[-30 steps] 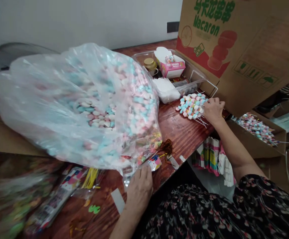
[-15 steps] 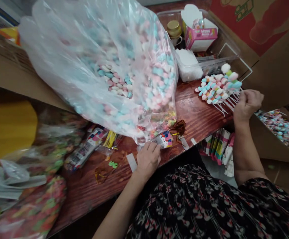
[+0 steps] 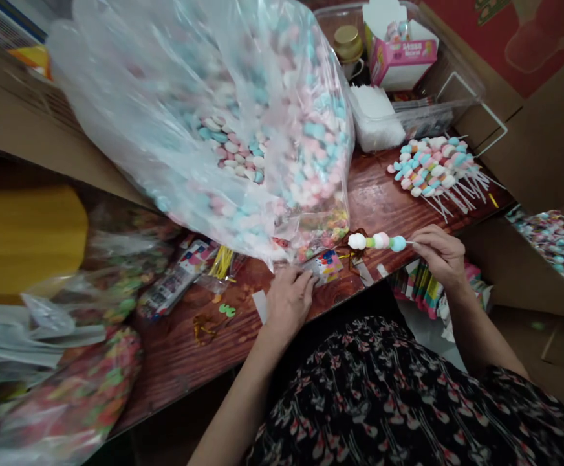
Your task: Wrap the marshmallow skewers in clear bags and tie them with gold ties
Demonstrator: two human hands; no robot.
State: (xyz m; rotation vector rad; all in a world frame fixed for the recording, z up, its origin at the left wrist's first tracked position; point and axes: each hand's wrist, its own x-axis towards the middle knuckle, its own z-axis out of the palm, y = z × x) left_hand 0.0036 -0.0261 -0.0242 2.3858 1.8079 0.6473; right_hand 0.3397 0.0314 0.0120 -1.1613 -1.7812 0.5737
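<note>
Pinching a candy skewer (image 3: 376, 241) in the right fingers (image 3: 427, 247); left fingers (image 3: 297, 290) half-open against the plastic bag (image 3: 243, 129), grip hard to tell; more skewers (image 3: 437, 169) just beyond the right ones

The clear plastic bag (image 3: 243, 116) is running off the top edge, its creased film blurring the candies inside. The right hand (image 3: 440, 255) is covering the end of the candy skewer (image 3: 376, 241), and the left hand (image 3: 289, 304) is hiding the edge of a small printed packet (image 3: 325, 266). The printed cardboard box (image 3: 519, 39) is running off the top right corner, and the lettering on the pink carton (image 3: 401, 61) is coming out too small to read.
</note>
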